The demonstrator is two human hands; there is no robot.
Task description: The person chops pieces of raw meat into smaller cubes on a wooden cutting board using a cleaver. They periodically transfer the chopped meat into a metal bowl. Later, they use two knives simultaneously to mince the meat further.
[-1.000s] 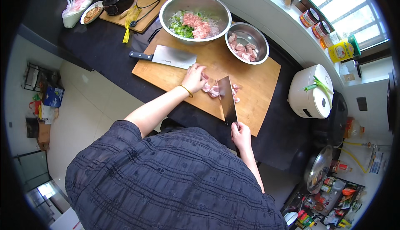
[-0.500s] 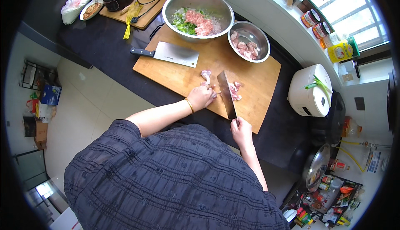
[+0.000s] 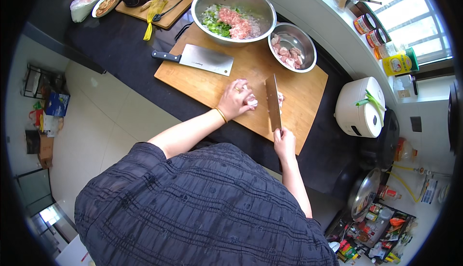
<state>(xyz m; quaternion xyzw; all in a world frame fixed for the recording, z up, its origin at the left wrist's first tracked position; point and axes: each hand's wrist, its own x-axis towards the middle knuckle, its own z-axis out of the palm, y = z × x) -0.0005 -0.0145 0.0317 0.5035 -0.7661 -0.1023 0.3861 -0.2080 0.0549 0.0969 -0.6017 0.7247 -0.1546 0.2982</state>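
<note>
Black kitchen counter running diagonally across the frame, with a big wooden cutting board [image 3: 241, 80] sitting on it in the upper middle. At the center of the frame the left hand [image 3: 235, 99] is curled down over a little pile of raw pink meat [image 3: 251, 102], fingers bunched on top of it. The right hand [image 3: 284, 143] is wrapped tight around the handle of a cleaver [image 3: 273, 103], whose blade stands on edge right beside the left knuckles, with a bit more meat on its far side.

My two cents on doing this well: keep those fingertips tucked back so the knuckles guide the blade, and keep the pile gathered tight so pieces don't skate off.

Containers: the large steel bowl [image 3: 233, 6] at upper center holds minced pink meat with chopped greens and something pale. The smaller steel bowl [image 3: 292, 46] to its right has raw meat chunks. A second cleaver [image 3: 195, 59] lies flat on the board's upper left.
</note>
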